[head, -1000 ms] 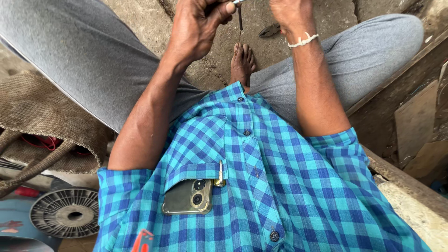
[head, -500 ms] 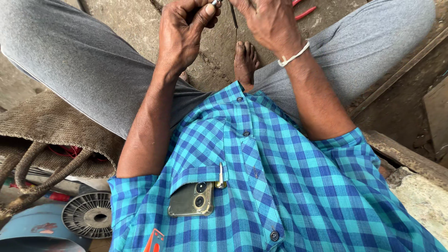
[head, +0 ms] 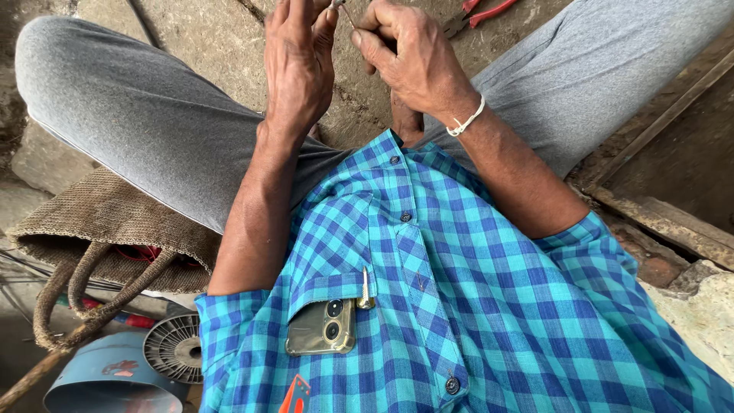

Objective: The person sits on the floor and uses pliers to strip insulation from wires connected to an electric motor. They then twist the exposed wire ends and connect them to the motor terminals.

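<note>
My left hand [head: 298,61] and my right hand [head: 409,57] are raised close together at the top of the view, over a rough concrete floor. Both pinch a small thin metal piece [head: 342,8] between their fingertips; most of it is cut off by the frame's top edge. A white band circles my right wrist [head: 468,121]. I sit with knees spread in grey trousers [head: 145,130], wearing a blue checked shirt [head: 459,291].
Red-handled pliers [head: 482,11] lie on the floor beyond my right hand. A woven jute bag [head: 107,229] with handles sits at left, beside a blue motor housing with a fan [head: 153,359]. A phone [head: 321,327] and a metal pin [head: 365,289] sit in my shirt pocket. A wooden ledge [head: 673,222] runs at right.
My hands have come closer together and lower in the view; the view shifted so the pliers and more of the floor appear. The fingers now meet on the small metal piece.
</note>
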The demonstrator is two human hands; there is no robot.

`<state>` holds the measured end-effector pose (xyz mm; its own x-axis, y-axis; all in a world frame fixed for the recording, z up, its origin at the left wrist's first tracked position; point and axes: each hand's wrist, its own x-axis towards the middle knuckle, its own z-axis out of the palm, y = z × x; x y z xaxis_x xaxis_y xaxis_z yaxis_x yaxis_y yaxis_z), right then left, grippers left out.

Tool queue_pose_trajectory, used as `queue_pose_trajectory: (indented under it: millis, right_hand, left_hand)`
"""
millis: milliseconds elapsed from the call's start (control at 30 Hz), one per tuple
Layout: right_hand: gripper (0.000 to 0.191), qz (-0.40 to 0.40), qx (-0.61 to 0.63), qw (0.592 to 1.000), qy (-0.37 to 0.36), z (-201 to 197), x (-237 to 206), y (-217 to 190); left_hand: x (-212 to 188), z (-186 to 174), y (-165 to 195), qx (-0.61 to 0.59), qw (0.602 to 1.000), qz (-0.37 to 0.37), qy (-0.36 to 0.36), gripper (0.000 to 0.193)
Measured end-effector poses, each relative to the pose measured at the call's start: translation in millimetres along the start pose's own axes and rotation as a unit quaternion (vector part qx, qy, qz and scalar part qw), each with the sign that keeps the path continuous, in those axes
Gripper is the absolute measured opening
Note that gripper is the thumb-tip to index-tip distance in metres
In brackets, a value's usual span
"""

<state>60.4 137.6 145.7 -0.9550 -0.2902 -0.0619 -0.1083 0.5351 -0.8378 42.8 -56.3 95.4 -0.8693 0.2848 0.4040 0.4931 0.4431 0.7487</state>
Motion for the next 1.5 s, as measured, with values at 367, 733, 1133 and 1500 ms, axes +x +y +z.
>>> queue_pose_trajectory:
  millis: [367,733,1133,1500]
  right_hand:
    - [0.027,-0.022,-0.122,0.992,0.034,-2.5,10.1,-0.2]
    - [0.022,-0.100,-0.131,0.985,0.055,3.3,7.2,2.1]
    - [0.018,-0.063,-0.074,0.990,0.103,26.8,-8.3,-6.0]
    - [0.028,-0.192,-0.257,0.945,0.066,35.2,24.2,10.6]
  left_hand:
    - [-9.9,-0.6,-4.7,-0.039,0.998,-0.030,0.048,0.031]
    - [-13.0,-4.5,-6.1,0.062,0.997,-0.048,0.011,0.023]
    - [-13.7,-14.8,5.3,-0.030,0.997,-0.059,-0.028,0.028]
    - [-33.2,-14.2,-19.5,-0.076,0.994,-0.063,0.049,0.055]
